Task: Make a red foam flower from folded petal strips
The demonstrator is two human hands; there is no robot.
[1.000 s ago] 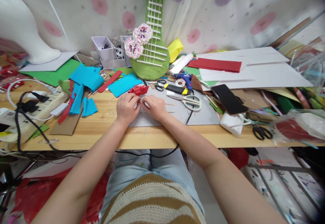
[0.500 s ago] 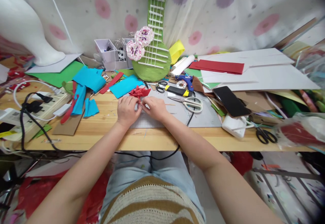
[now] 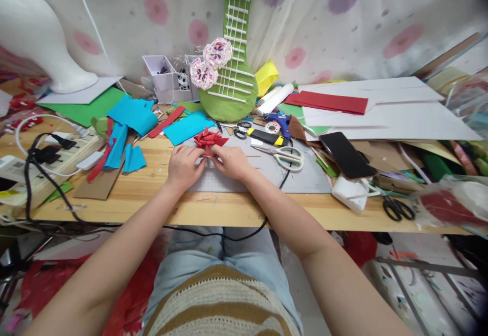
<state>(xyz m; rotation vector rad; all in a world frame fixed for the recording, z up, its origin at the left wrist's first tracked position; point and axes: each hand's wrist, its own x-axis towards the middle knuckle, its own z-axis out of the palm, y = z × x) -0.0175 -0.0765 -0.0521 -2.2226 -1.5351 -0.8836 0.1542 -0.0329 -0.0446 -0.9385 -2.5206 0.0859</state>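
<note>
My left hand point(image 3: 185, 165) and my right hand point(image 3: 231, 162) meet over the grey cutting mat point(image 3: 244, 181), fingertips pinched close together. Between and just beyond them is a red paper flower point(image 3: 209, 138), its narrow lower end running down to my fingertips. Both hands seem closed on that end; the exact grip is partly hidden by the fingers. A thin wooden stick point(image 3: 254, 156) sticks out to the right from behind my right hand. White-handled scissors point(image 3: 287, 158) lie right of it, below a yellow-and-black utility knife point(image 3: 267, 136).
A green paper-covered lute shape point(image 3: 229, 104) stands behind the hands. Blue paper point(image 3: 188, 127) and a power strip point(image 3: 63, 163) are to the left. A blue glue gun point(image 3: 282, 121), a phone point(image 3: 346, 154) and black scissors point(image 3: 398, 208) lie right. A black cable point(image 3: 244, 237) hangs along the front edge.
My fingertips have drawn slightly apart, the left hand shifting left. More of the red flower's lower end shows between them. The view has tilted slightly.
</note>
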